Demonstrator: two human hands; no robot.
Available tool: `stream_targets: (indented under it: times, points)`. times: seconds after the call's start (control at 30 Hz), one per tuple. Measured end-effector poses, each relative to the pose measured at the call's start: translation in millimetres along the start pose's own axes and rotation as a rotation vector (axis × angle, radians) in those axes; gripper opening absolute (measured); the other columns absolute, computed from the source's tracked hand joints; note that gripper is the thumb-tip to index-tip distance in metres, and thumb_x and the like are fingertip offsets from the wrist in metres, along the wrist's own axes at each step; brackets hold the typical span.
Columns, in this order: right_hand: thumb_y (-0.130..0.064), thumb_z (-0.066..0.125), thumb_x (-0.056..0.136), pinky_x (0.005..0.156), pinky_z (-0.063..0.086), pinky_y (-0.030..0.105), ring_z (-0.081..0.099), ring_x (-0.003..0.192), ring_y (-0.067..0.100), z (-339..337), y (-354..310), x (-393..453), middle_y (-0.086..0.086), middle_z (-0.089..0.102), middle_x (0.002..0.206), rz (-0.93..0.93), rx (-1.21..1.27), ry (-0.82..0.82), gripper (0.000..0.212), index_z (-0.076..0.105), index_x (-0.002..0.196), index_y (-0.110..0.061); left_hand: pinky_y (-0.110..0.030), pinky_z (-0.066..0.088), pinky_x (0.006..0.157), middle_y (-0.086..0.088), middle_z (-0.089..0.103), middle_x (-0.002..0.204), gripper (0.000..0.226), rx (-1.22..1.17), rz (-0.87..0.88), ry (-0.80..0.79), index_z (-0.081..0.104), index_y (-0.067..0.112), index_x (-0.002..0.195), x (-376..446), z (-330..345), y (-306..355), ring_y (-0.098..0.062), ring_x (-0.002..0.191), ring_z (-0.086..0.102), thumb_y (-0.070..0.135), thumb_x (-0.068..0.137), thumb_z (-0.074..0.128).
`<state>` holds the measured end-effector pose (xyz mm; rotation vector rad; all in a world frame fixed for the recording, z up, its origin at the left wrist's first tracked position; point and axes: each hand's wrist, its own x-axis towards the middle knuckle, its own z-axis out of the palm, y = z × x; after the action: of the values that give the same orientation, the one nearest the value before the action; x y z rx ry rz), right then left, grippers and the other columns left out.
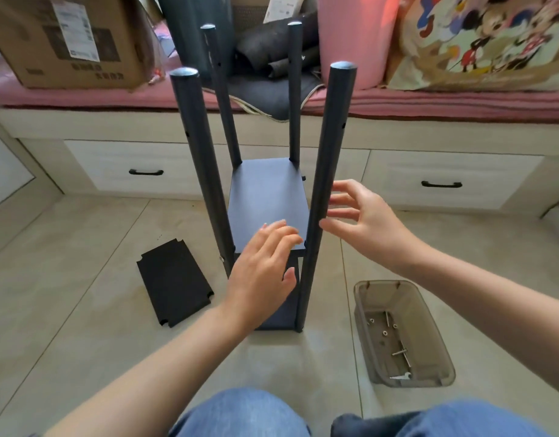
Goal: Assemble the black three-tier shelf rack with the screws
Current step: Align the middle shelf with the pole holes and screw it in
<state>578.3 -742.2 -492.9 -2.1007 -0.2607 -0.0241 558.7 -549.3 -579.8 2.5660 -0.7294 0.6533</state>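
— On the floor tiles, far left, what lies there?
— One loose black shelf panel [175, 283], flat, with notched corners, just left of the rack.
— And the rack itself?
— The black rack [267, 200] stands upright on the floor in the middle, four poles up, one shelf board fitted between them and a lower board beneath it.
— The hands?
— The left hand [264, 272] is spread, fingers straight, over the near edge of the fitted board; I cannot tell whether it touches. The right hand [363, 223] is spread too, fingertips at the near right pole [327, 171], gripping nothing.
— Further right?
— A clear plastic tray [429, 378] on the floor, holding screws [386, 333].
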Motion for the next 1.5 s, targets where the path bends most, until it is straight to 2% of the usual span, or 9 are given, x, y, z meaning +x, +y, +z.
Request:
stream_targets:
  times: [0.1,0.17,0.4,0.67,0.9,1.07,1.23,1.37,1.5]
  points:
    - [-0.011,0.067,0.092,0.092,0.056,0.030,0.067,0.105,0.013,3.5,-10.0,5.6,-0.001,0.066,0.117,-0.022,0.041,-0.009,0.041,0.053,0.130,-0.019,-0.032,-0.006,0.122,-0.008,0.012,0.167,0.071,0.201,-0.006,-0.174,0.019,0.010,0.159,21.7,15.0,-7.4,-0.023,0.155,0.002,0.000,0.096,0.050]
    - [-0.011,0.063,0.095,0.091,0.057,0.033,0.066,0.106,0.015,3.0,-11.7,7.5,0.001,0.066,0.116,-0.025,0.027,0.014,0.035,0.054,0.128,-0.017,-0.034,-0.008,0.121,-0.007,-0.005,0.168,0.071,0.325,-0.029,-0.284,0.002,0.012,0.160,30.2,20.8,-18.9,-0.023,0.154,-0.009,0.005,0.102,0.042]
    - [-0.011,0.066,0.092,0.085,0.059,0.030,0.067,0.099,0.009,0.4,-7.0,0.8,-0.011,0.067,0.103,-0.085,-0.011,-0.014,0.032,0.058,0.123,-0.018,-0.035,-0.001,0.123,-0.004,-0.004,0.168,0.075,0.336,-0.006,-0.409,-0.005,0.016,0.159,26.6,36.5,-34.4,-0.021,0.154,-0.007,0.017,0.106,0.047]
    - [-0.008,0.067,0.092,0.080,0.061,0.036,0.072,0.091,0.018,3.3,-7.8,-0.4,0.005,0.070,0.102,-0.067,0.061,-0.026,0.032,0.057,0.121,-0.016,-0.036,0.003,0.126,0.000,-0.005,0.168,0.076,0.293,0.037,-0.377,-0.003,0.019,0.160,22.1,40.4,-35.9,-0.019,0.154,-0.009,0.017,0.104,0.048]
    - [-0.009,0.065,0.093,0.080,0.061,0.033,0.072,0.091,0.017,5.9,-4.9,-2.7,0.005,0.070,0.106,-0.069,0.109,-0.018,0.033,0.056,0.123,-0.017,-0.042,-0.003,0.126,-0.001,-0.017,0.166,0.093,0.268,-0.003,-0.495,-0.012,0.019,0.159,24.9,32.5,-29.6,-0.020,0.152,-0.019,0.031,0.094,0.052]
    - [-0.007,0.067,0.092,0.074,0.060,0.027,0.073,0.086,0.014,6.7,-0.2,-3.0,0.004,0.071,0.101,-0.071,0.168,-0.017,0.030,0.058,0.119,-0.016,-0.039,-0.005,0.126,-0.001,0.002,0.168,0.087,0.240,-0.018,-0.368,0.002,0.017,0.161,4.2,34.5,-18.7,-0.015,0.154,-0.008,0.048,0.091,0.045]
    - [-0.010,0.070,0.090,0.076,0.062,0.034,0.073,0.089,0.012,10.2,3.1,-2.8,0.000,0.072,0.101,-0.079,0.190,0.029,0.026,0.063,0.113,-0.020,-0.060,0.014,0.122,-0.001,0.030,0.162,0.081,0.306,-0.080,-0.218,0.038,0.026,0.154,-2.7,35.5,-14.4,-0.035,0.151,0.021,0.071,0.088,0.053]
    - [-0.011,0.070,0.090,0.080,0.061,0.038,0.072,0.092,0.014,10.5,3.0,-4.8,-0.002,0.071,0.105,-0.067,0.214,0.055,0.026,0.066,0.114,-0.022,-0.067,0.028,0.114,-0.004,0.058,0.144,0.074,0.347,-0.107,-0.059,0.060,0.024,0.139,-3.4,42.9,-7.5,-0.040,0.134,0.051,0.069,0.081,0.063]
    - [-0.010,0.070,0.090,0.081,0.061,0.036,0.072,0.094,0.012,7.7,3.7,-5.8,0.001,0.073,0.106,-0.046,0.261,0.045,0.027,0.068,0.116,-0.017,-0.065,0.032,0.112,-0.005,0.060,0.140,0.062,0.357,-0.099,0.032,0.066,0.022,0.133,-3.9,51.2,-8.7,-0.040,0.131,0.054,0.061,0.085,0.067]
